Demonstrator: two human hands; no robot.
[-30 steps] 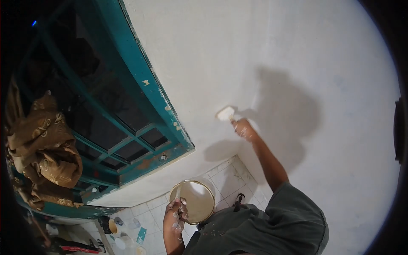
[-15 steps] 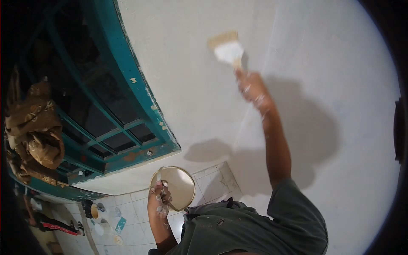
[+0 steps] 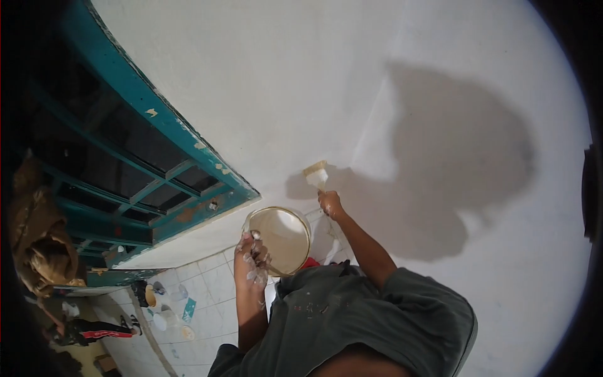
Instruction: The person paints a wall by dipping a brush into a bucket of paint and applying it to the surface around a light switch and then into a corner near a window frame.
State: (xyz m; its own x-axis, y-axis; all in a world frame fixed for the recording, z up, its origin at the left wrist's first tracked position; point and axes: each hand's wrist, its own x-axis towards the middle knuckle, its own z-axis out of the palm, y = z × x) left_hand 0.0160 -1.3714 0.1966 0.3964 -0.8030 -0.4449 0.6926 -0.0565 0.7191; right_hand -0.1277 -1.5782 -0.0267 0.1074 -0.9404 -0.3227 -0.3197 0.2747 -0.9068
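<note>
My right hand (image 3: 330,205) is closed round the handle of a wide paintbrush (image 3: 318,176) with pale bristles and a white-coated ferrule. The bristles point up and left, at the white wall (image 3: 301,94), near the window's lower corner. My left hand (image 3: 252,256), spotted with white paint, is clenched at the near left rim of a round paint bucket (image 3: 290,246). Off-white paint appears to fill the bucket's inside. The fingers hide just where the rim is gripped.
A teal window frame (image 3: 182,135) with chipped paint lies left, with brown cloth (image 3: 41,232) hanging beside it. Several containers (image 3: 164,317) and a teal packet (image 3: 189,310) rest on the tiled floor (image 3: 213,276). Another person's leg (image 3: 103,331) shows at lower left.
My right hand has brought the paintbrush down from high on the wall to just above the bucket. The bucket and my left hand sit slightly higher and further right in view.
</note>
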